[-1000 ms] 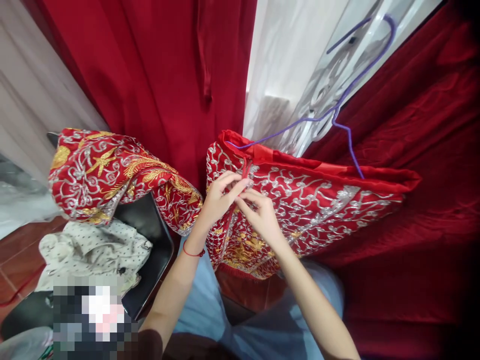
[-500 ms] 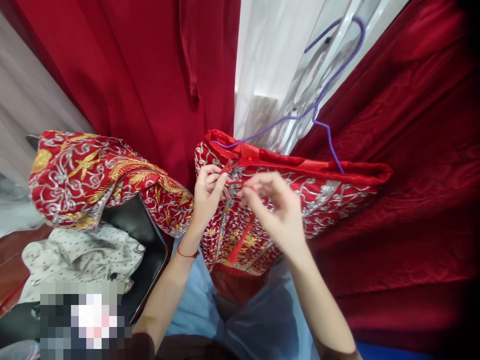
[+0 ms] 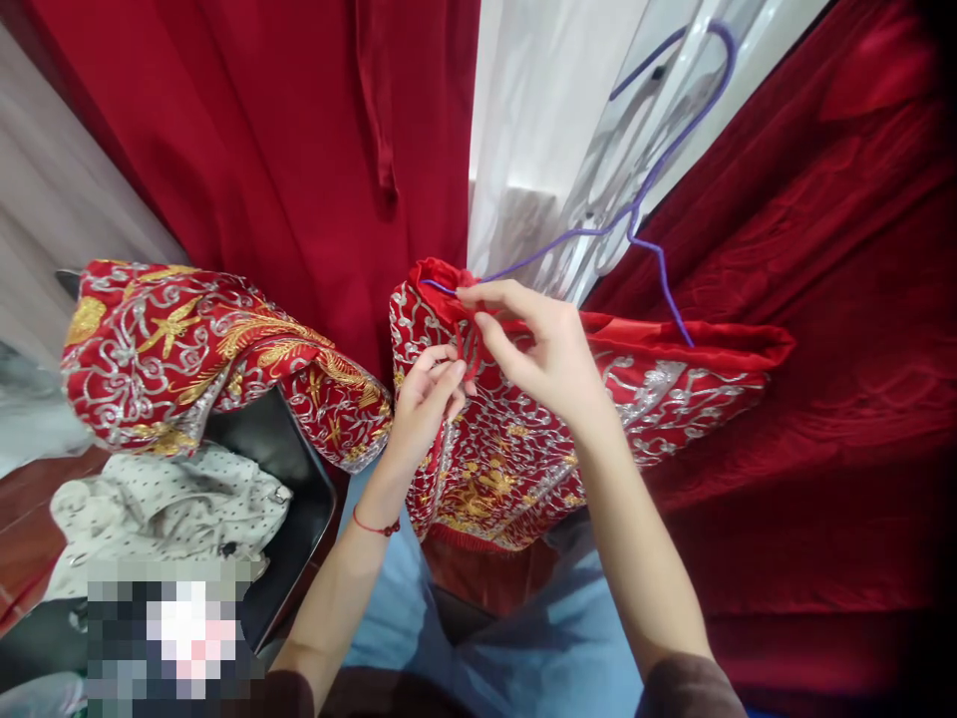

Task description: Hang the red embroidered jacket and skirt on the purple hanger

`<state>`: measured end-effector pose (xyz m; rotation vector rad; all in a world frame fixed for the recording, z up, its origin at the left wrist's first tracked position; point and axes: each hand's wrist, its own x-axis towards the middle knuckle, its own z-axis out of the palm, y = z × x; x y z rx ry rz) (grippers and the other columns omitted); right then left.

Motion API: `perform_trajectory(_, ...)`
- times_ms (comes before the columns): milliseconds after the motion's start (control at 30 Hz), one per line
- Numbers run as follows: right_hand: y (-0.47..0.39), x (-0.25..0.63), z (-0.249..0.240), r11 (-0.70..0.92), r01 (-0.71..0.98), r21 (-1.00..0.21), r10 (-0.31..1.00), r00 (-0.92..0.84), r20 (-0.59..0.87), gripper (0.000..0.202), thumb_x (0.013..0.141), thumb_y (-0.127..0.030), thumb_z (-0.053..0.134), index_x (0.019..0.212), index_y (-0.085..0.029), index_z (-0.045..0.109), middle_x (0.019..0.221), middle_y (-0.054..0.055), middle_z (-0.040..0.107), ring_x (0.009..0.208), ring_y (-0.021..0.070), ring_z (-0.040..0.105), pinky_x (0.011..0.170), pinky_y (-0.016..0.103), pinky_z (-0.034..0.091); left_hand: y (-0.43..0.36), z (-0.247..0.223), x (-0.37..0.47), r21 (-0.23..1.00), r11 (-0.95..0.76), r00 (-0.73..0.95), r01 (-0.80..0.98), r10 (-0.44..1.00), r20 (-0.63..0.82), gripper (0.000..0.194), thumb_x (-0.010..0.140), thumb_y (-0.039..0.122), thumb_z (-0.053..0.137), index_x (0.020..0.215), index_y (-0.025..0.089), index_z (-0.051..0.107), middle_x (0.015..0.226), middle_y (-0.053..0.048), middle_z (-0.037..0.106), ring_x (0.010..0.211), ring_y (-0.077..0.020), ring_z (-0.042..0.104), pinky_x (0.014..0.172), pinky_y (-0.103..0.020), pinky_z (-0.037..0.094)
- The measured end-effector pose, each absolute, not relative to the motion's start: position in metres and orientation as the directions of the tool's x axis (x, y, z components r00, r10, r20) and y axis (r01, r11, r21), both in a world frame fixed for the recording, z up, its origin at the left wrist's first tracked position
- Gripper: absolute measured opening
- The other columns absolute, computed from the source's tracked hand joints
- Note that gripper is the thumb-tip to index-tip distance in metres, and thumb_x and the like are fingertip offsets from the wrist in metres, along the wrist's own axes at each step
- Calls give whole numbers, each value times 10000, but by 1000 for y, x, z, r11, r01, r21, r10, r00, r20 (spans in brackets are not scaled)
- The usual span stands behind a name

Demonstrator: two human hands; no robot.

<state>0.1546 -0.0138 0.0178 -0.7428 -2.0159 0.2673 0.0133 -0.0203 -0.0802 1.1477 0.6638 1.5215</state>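
Note:
A red skirt with silver and gold embroidery (image 3: 515, 449) hangs in front of me from a purple wire hanger (image 3: 575, 234) set inside its red waistband. My left hand (image 3: 430, 399) pinches a thin red cord (image 3: 469, 349) just below the waistband's left part. Above it, my right hand (image 3: 538, 344) has its thumb and fingertips closed on the red cord close to the waistband's top edge. Part of the cord is hidden behind the fingers, so its looping is hard to make out.
Another red embroidered garment (image 3: 171, 349) drapes over a black chair (image 3: 306, 479) at left. A white dotted cloth (image 3: 171, 509) lies on the seat. Red drapes (image 3: 299, 120) hang behind, with dark red fabric (image 3: 807, 449) at right.
My right hand has moved up and left to the waistband's top edge. My left hand has dropped slightly. The cord's dangling tasselled end no longer shows below my hands.

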Motion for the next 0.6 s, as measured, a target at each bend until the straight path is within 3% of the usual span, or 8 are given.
perform_trajectory(200, -5, 146, 12, 749, 325, -577, 656, -245, 714, 266, 940, -439, 572, 1069, -210, 607, 906, 26, 710, 805, 133, 694, 701, 246, 556, -19, -80, 17, 850, -247, -9, -466, 961, 275, 205, 851, 371, 673, 929, 205, 584, 653, 37, 549, 514, -50, 395, 450, -180, 231)
perform_trajectory(333, 0, 142, 7, 709, 387, -590, 679, -146, 720, 251, 950, -452, 562, 1042, -219, 573, 811, 0, 700, 673, 114, 650, 631, 236, 512, -20, -78, 18, 844, -235, 4, -483, 963, 270, 196, 843, 359, 675, 902, 202, 575, 652, 34, 543, 512, -50, 358, 451, -184, 213)
perform_trajectory(433, 0, 139, 6, 695, 518, -499, 661, -187, 727, 197, 959, -408, 561, 1040, -231, 587, 847, 1, 708, 699, 127, 646, 662, 253, 497, -20, -78, 16, 844, -223, 11, -487, 965, 261, 196, 841, 367, 669, 908, 206, 578, 635, 39, 525, 496, -53, 329, 450, -195, 206)
perform_trajectory(600, 3, 137, 4, 669, 701, -246, 588, -298, 752, 151, 999, -306, 483, 995, -231, 613, 834, 22, 706, 768, 158, 631, 799, 318, 456, -20, -79, 14, 844, -223, 21, -488, 964, 266, 193, 834, 369, 668, 900, 218, 569, 615, 50, 495, 480, -55, 306, 447, -206, 195)
